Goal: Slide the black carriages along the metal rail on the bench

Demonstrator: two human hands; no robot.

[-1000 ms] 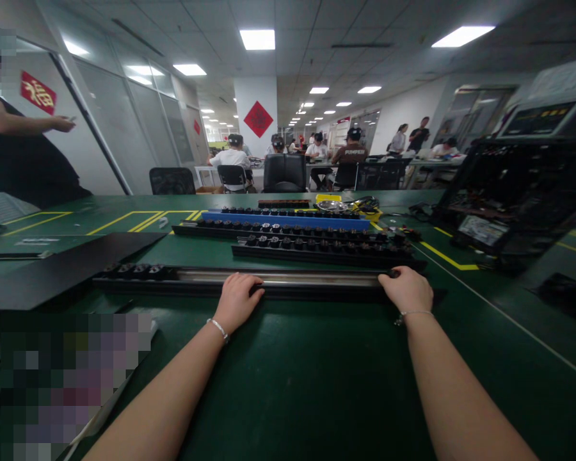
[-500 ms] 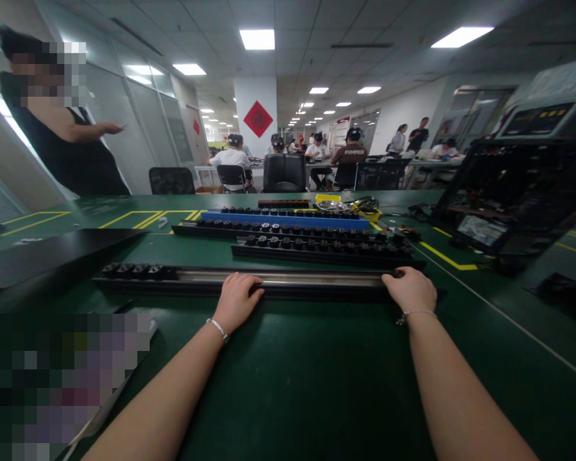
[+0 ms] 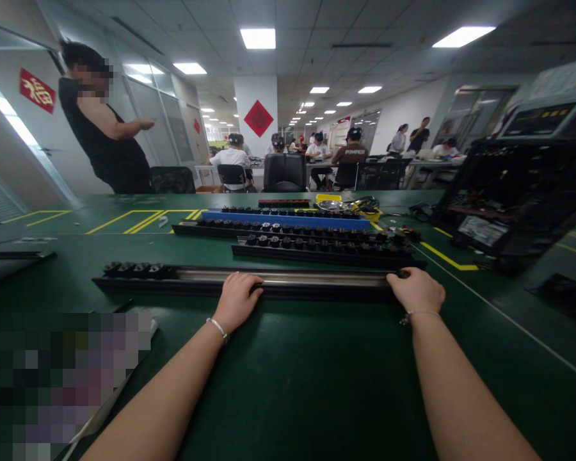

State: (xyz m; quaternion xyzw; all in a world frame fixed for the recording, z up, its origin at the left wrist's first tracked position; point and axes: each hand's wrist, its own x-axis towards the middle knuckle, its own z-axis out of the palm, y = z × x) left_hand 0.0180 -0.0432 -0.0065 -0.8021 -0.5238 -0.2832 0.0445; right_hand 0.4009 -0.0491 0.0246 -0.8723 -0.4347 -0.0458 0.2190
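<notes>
A long black rail lies crosswise on the green table, with several black round parts at its left end and a bare metallic channel along the rest. My left hand grips the rail near its middle, thumb on the near side and fingers over the top. At the rail's right end is my right hand, its fingers closed around a small dark piece or the rail's end; which one is too small to tell. Behind lie two more black rails filled with round parts and a blue rail.
An open black computer case stands on the table at right. Cables and a yellow tray lie at the back. A dark panel is at left. A standing person is beyond the table's left; others sit farther back.
My right hand has shifted slightly right. My left hand stays put. The dark panel has moved left, and the standing person at left has moved right.
</notes>
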